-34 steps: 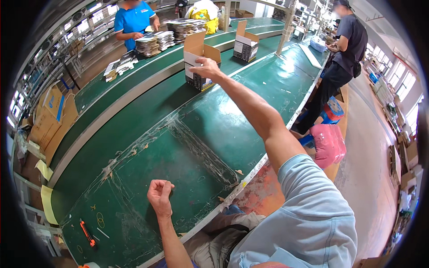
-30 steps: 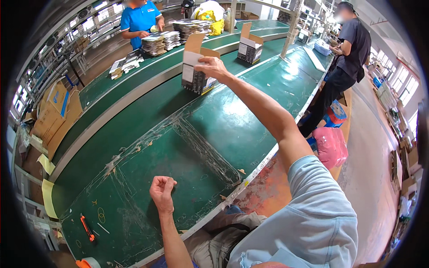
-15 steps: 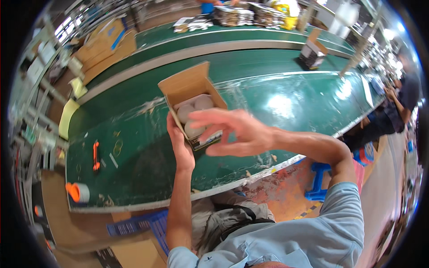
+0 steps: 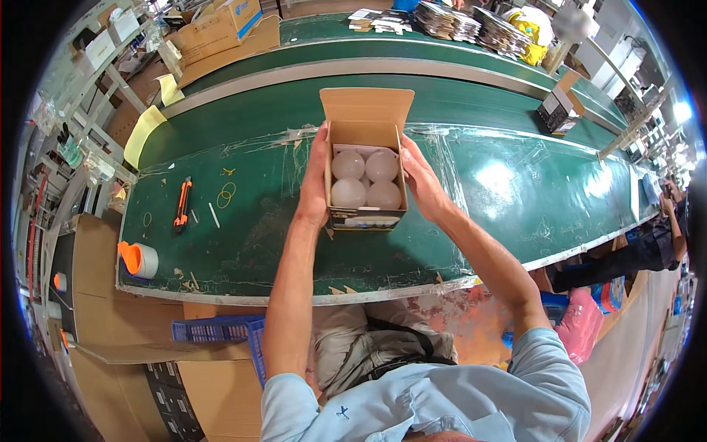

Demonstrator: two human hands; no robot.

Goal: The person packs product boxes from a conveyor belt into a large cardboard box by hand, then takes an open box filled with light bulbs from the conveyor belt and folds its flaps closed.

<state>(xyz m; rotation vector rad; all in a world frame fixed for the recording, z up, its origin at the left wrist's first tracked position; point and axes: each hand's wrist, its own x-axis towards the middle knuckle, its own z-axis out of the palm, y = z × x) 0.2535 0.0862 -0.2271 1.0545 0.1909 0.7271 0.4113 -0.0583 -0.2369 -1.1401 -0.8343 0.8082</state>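
An open cardboard box stands upright before me, its flap raised at the far side. Several round, frosted white bulbs fill it, tops up, with a pale piece behind them. Against the box's left wall presses my left hand, fingers wrapped along the side. My right hand clasps the opposite wall, so the box is held between both palms. Whether its base touches the green work table I cannot tell.
On the table's left lie an orange-black utility knife, rubber bands and a tape roll with an orange dispenser. Another open box is at the far right. Flat cartons are stacked beyond. A person is at right.
My right hand has moved from above the bulbs to the box's right side. The box now faces me squarely instead of slanting. The view has shifted too.
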